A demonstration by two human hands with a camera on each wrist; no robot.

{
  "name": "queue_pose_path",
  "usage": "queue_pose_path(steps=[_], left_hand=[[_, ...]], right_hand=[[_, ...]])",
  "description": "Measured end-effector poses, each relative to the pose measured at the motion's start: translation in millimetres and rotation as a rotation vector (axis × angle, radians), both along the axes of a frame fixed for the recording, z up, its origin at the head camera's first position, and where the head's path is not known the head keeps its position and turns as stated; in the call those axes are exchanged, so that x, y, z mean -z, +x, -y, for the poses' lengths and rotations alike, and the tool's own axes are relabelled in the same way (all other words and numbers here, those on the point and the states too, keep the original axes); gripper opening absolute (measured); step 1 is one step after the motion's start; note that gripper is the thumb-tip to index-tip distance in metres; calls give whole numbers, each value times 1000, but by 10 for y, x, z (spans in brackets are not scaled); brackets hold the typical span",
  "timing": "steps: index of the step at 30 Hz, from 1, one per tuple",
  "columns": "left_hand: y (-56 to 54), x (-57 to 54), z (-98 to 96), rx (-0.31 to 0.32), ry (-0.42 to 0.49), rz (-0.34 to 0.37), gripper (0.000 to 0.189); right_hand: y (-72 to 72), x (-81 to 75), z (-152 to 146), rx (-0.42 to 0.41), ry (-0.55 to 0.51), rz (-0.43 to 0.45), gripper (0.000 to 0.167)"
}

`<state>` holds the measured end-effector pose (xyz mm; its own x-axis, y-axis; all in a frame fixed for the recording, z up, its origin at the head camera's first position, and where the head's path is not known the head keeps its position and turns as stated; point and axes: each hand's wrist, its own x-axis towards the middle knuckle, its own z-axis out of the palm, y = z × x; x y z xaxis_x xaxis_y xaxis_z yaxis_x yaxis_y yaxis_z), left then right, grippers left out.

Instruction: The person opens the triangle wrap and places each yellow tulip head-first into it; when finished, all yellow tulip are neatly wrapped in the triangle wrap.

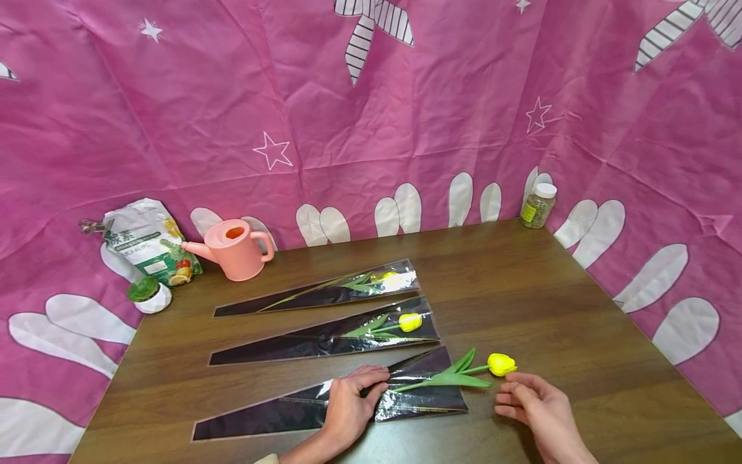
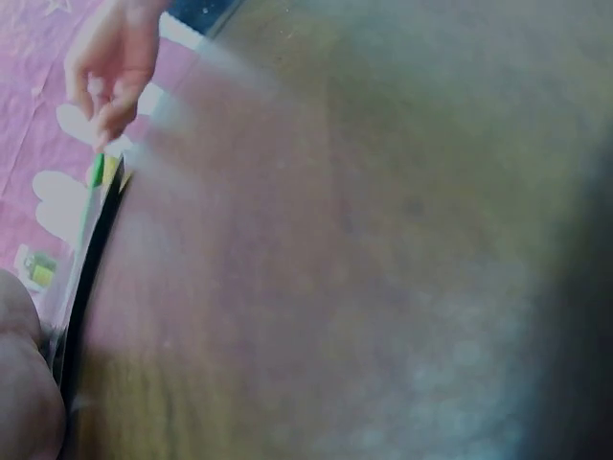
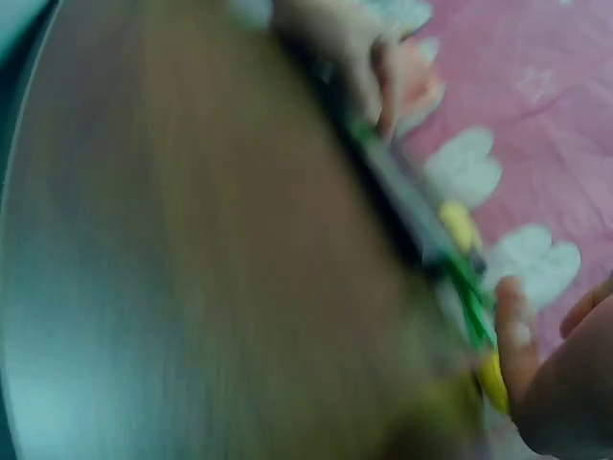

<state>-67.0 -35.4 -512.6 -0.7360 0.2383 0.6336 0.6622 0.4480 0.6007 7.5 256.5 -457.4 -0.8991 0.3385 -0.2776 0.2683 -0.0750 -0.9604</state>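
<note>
A yellow tulip (image 1: 501,365) with green leaves lies partly in the nearest clear-fronted black flower sleeve (image 1: 261,412); its bloom and leaf tips stick out past the sleeve's wide right end. My left hand (image 1: 350,403) rests on this sleeve and pinches its film between thumb and forefinger, near the lower stem. Beside the bloom is my right hand (image 1: 542,409), fingers loosely bent and the fingertips just below the petals. In the right wrist view the bloom (image 3: 493,381) is right by the fingers, blurred; whether they touch it I cannot tell.
Behind lie two more sleeves, the middle sleeve (image 1: 261,348) and the far sleeve (image 1: 243,308), each with a yellow tulip inside. A pink watering can (image 1: 240,254), a white-green bag (image 1: 147,241) and a small potted plant (image 1: 152,296) stand back left. A lidded jar (image 1: 538,207) stands back right.
</note>
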Motion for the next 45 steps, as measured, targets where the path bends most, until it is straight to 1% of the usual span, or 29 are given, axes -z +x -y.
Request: queue_pose_path(steps=[1,3,6,7,8,9,10,12,14,16,19,23,27,30,32,34,40,45], left_hand=[[0,1,1,0,-1,-1,27],[1,4,6,-5,-10,0,28],[7,11,17,-7,-25,1,29],[9,10,21,-6,-32,4,30],[12,8,25,-3,-41,14,31],[15,5,28,5,-50,22,32],[18,1,31,13,-61,29,33],[17,-7,34,27,-84,42,35],[15,-12,35,39,-101,54,36],[10,-11,36,45,-110,43,36],[3,-7,36,50,-96,26,31],[-2,-6,35,51,-63,-4,25],[-6,-12,29,51,-41,-13,23],[-6,-13,23,48,-37,-17,22],[-6,-13,22,45,-34,-19,22],[-6,-15,20,44,-26,-19,22],[-1,-26,19,40,-10,-8,20],[13,-28,16,38,-11,2,20]], right_hand=[[2,14,-49,19,99,-29,31],[-14,43,-152,37,339,-91,27],[-82,105,-310,-7,674,-239,23],[-112,130,-356,-30,763,-298,23],[-140,148,-396,-59,825,-345,25],[-165,163,-430,-93,865,-383,27],[-190,176,-453,-126,882,-421,29],[-229,188,-481,-180,900,-464,34],[-254,181,-493,-225,899,-476,36],[-275,170,-501,-264,896,-489,37],[-296,159,-512,-320,904,-515,40],[-315,153,-527,-376,957,-525,40],[-336,145,-535,-389,996,-493,39],[-344,136,-535,-389,981,-468,37],[-347,133,-536,-389,966,-469,37],[-347,124,-532,-384,949,-486,37],[-345,100,-489,-375,901,-599,42],[-334,100,-431,-397,847,-627,42]])
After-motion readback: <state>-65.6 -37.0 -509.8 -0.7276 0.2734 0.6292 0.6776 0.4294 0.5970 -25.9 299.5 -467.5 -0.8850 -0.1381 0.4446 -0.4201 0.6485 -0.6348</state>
